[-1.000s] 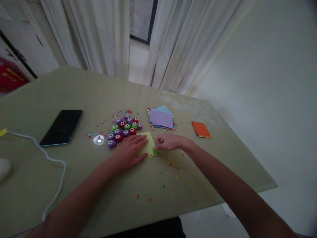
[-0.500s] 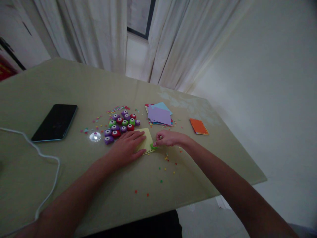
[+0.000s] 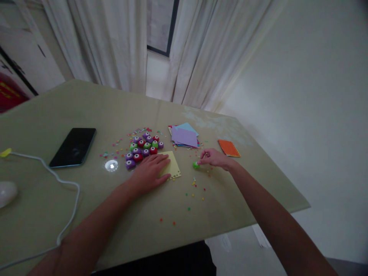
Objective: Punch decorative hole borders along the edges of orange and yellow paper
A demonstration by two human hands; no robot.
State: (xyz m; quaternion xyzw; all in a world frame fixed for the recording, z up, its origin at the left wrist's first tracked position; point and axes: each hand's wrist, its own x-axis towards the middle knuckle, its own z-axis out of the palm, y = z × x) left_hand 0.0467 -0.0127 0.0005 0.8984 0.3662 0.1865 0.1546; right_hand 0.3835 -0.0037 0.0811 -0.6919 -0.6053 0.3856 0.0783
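My left hand (image 3: 149, 172) lies flat with fingers stretched out on a yellow paper square (image 3: 172, 168), whose lower right edge shows punched holes. My right hand (image 3: 215, 158) is curled to the right of the paper, fingertips pinching a small green punch (image 3: 196, 165) that rests on the table. A cluster of several purple, red and green punches (image 3: 143, 148) sits just beyond my left hand.
A stack of coloured paper (image 3: 185, 136) lies behind the yellow sheet, an orange sheet (image 3: 228, 148) to the right. A black phone (image 3: 73, 147), a white cable (image 3: 57, 180) and a small shiny disc (image 3: 111, 165) lie left. Confetti bits (image 3: 194, 189) dot the table (image 3: 115, 107).
My right hand has pulled the green punch off the edge of the yellow paper and moved it to the right. My left hand stays on the paper.
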